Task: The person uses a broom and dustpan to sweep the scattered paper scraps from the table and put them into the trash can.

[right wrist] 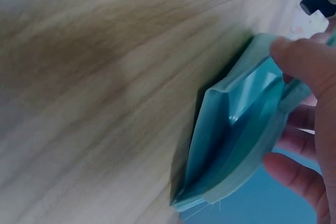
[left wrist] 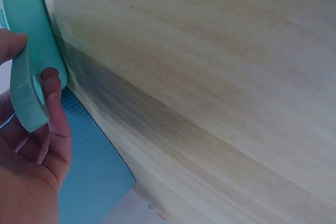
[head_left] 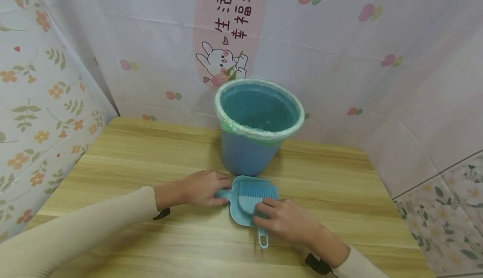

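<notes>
A light blue dustpan (head_left: pixel 235 213) lies on the wooden table with a matching hand brush (head_left: pixel 247 204) inside it. The brush's bristles point toward the bin, and its looped handle sticks out past the pan's near side. My left hand (head_left: pixel 207 188) holds the dustpan's handle; in the left wrist view, thumb and fingers (left wrist: pixel 56 124) are on either side of that handle (left wrist: pixel 29 98). My right hand (head_left: pixel 284 221) has its curled fingers on the brush near its handle. In the right wrist view the thumb (right wrist: pixel 299 59) lies by the pan's edge, and the grip is partly hidden.
A blue bin (head_left: pixel 245 156) with a clear liner folded over its rim stands just behind the dustpan. Printed cloth (head_left: pixel 151 39) hangs behind the table and on the left. The wood-grain tabletop (head_left: pixel 170 236) extends to both sides.
</notes>
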A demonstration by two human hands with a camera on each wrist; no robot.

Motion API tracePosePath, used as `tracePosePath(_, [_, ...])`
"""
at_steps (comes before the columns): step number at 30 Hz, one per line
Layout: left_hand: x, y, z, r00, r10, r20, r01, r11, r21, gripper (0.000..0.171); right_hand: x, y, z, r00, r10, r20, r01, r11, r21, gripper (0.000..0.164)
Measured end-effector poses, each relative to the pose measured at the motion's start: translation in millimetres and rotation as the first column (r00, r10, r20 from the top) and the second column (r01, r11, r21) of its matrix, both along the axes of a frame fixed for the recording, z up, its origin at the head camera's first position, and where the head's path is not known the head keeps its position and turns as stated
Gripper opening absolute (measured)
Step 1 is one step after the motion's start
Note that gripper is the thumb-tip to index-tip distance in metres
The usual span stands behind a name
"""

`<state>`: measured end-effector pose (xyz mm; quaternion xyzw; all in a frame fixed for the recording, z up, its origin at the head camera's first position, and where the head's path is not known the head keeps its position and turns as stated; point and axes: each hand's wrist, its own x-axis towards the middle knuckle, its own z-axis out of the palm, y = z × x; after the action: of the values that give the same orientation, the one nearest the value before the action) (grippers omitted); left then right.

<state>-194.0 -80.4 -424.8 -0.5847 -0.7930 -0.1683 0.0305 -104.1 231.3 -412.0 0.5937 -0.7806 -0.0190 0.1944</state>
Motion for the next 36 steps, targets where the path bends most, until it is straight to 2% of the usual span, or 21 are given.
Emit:
tracePosePath(5, [-0.8,-0.1,0.1,1.000,0.009,-0.001,-0.009,1.000,-0.020,0.021,1.5,0.2,-1.9,1.000,-0.006,0.013,0.006,1.000,0.020,0.042])
tracePosePath(12, [-1.2,0.2,-0.3,1.000,0.012,-0.013,-0.012,0.999,-0.033,0.021,1.2,-0.1,-6.1,1.000,0.005,0.004,-0.005,1.000,0.024,0.041])
tracePosePath(21, [-0.4,1.0,0.1,0.999,0.038,0.004,-0.038,0.998,-0.046,0.023,2.2,1.9,-8.8,1.000,-0.027,0.014,0.027,0.998,0.063,0.043])
tracePosePath(30, [0.4,0.7,0.5,0.998,0.055,0.036,-0.054,0.998,-0.043,0.026,5.4,4.8,-7.8,0.995,-0.069,0.067,0.064,0.995,0.070,0.048])
tracePosePath(33, [1.7,-2.1,1.2,0.996,0.078,0.051,-0.076,0.996,-0.039,0.029,7.0,9.1,-5.8,0.992,-0.091,0.087,0.083,0.993,0.088,0.050])
tracePosePath(36, [5.5,-7.7,3.5,0.992,0.121,0.017,-0.120,0.992,-0.043,0.039,9.8,18.6,-2.5,0.979,-0.135,0.152,0.121,0.988,0.097,0.059])
